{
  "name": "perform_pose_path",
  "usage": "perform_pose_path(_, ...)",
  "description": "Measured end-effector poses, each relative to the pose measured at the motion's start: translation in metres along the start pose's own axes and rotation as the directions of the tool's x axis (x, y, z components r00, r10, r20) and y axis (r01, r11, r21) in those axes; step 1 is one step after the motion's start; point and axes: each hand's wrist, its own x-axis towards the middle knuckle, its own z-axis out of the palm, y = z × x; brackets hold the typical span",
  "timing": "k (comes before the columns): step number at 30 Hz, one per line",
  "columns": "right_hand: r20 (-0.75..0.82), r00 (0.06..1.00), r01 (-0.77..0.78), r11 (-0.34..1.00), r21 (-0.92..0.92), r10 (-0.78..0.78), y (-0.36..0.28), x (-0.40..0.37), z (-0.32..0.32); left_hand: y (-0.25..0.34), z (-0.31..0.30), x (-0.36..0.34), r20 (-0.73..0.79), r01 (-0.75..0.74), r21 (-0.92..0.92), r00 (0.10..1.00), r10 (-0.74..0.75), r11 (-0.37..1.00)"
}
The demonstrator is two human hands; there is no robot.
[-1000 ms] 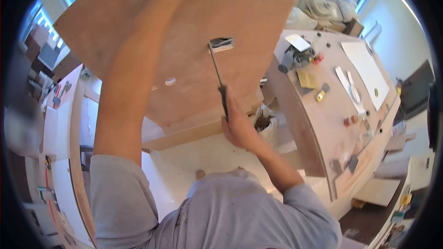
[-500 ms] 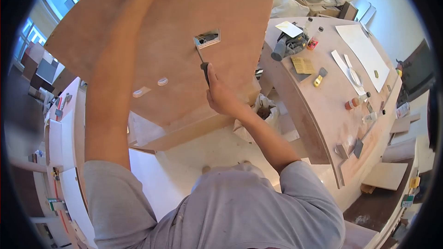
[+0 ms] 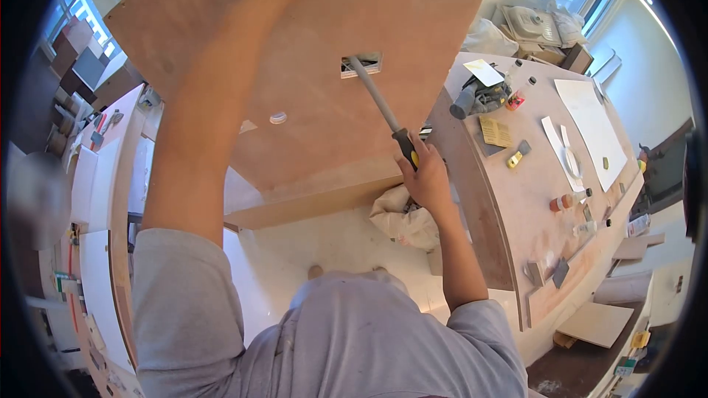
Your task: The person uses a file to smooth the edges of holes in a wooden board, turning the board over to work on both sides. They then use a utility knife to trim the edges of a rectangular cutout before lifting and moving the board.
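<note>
My right hand (image 3: 426, 177), nearest me at 2 o'clock, is clenched round the black-and-yellow handle of a file (image 3: 377, 99). The file's grey shaft slants up toward 11 o'clock, with its tip in the rectangular cut-out (image 3: 361, 65) of the wooden panel (image 3: 310, 22). My left arm (image 3: 210, 133) runs up the panel toward 12 o'clock. Its hand is out of sight, so I cannot tell its grip. The cluttered desk (image 3: 516, 199) lies at 3 o'clock.

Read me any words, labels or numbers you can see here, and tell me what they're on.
None can be read.
Yellow sheet, white paper and small bottles on the workbench: too small and blurred.
Tool in right hand: no print shows.
</note>
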Motion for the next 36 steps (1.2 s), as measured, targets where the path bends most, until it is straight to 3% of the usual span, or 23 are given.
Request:
perform_pose_path(1,-0.028,0.997,0.067,0.997,0.04,-0.066,0.01,0.002,0.008,0.0,-0.001,-0.003,-0.031,-0.013,-0.009,0.999,0.013,1.0)
perform_pose_path(4,0.026,0.995,-0.09,0.97,-0.227,0.099,-0.035,-0.001,-0.03,0.006,-0.015,-0.005,0.062,0.001,-0.057,0.998,0.003,0.998)
perform_pose_path(7,0.078,0.968,-0.191,0.904,-0.383,0.238,-0.056,0.002,-0.065,0.01,-0.019,-0.009,0.067,-0.002,-0.046,0.998,0.005,0.999)
perform_pose_path(10,0.042,0.994,-0.1,0.988,-0.116,0.106,-0.032,0.019,-0.038,0.012,-0.017,-0.013,-0.021,-0.012,-0.053,1.0,0.011,0.999)
perform_pose_path(14,0.068,0.998,0.015,0.981,-0.192,-0.002,-0.063,0.084,0.013,0.012,-0.021,-0.01,0.039,0.005,-0.039,0.999,-0.003,0.999)
perform_pose_path(17,0.197,0.977,-0.027,0.96,-0.28,0.085,-0.065,0.083,-0.028,0.007,-0.016,-0.008,0.042,-0.028,-0.033,0.999,0.03,0.999)
perform_pose_path(19,0.149,0.977,-0.088,0.927,-0.364,0.151,-0.042,0.061,-0.057,0.011,-0.023,-0.011,0.075,-0.022,-0.063,0.997,0.027,0.998)
perform_pose_path(20,0.114,0.979,-0.12,0.925,-0.361,0.171,-0.036,0.051,-0.066,0.011,-0.022,-0.011,0.061,-0.019,-0.061,0.998,0.023,0.998)
perform_pose_path(23,0.049,0.998,-0.021,0.99,-0.14,0.028,-0.019,0.038,-0.044,0.008,-0.018,-0.014,0.008,-0.029,-0.042,1.0,0.029,0.999)
perform_pose_path(24,0.159,0.969,-0.15,0.96,-0.236,0.19,-0.041,0.052,-0.04,-0.003,-0.022,-0.013,0.006,-0.022,-0.024,1.0,0.022,0.999)
perform_pose_path(26,0.058,0.998,0.044,0.979,-0.199,-0.033,-0.026,0.075,-0.01,-0.005,-0.028,-0.015,0.039,-0.019,-0.026,0.999,0.02,0.999)
perform_pose_path(30,0.177,0.97,0.153,0.985,0.08,-0.165,-0.031,0.091,0.0,-0.003,-0.023,-0.027,0.097,-0.057,-0.02,0.994,0.059,0.998)
perform_pose_path(33,0.277,0.955,0.147,0.98,-0.137,-0.105,-0.04,0.067,-0.034,-0.032,-0.01,-0.018,0.08,-0.066,0.031,0.995,0.064,0.997)
perform_pose_path(34,0.324,0.939,0.001,0.943,-0.334,0.113,-0.058,0.061,-0.051,-0.058,-0.015,-0.03,0.08,-0.047,0.073,0.996,0.041,0.996)
perform_pose_path(36,0.255,0.965,0.042,0.913,-0.406,0.069,-0.04,0.058,-0.049,-0.095,-0.026,-0.039,0.083,-0.013,0.137,0.997,0.002,0.99)
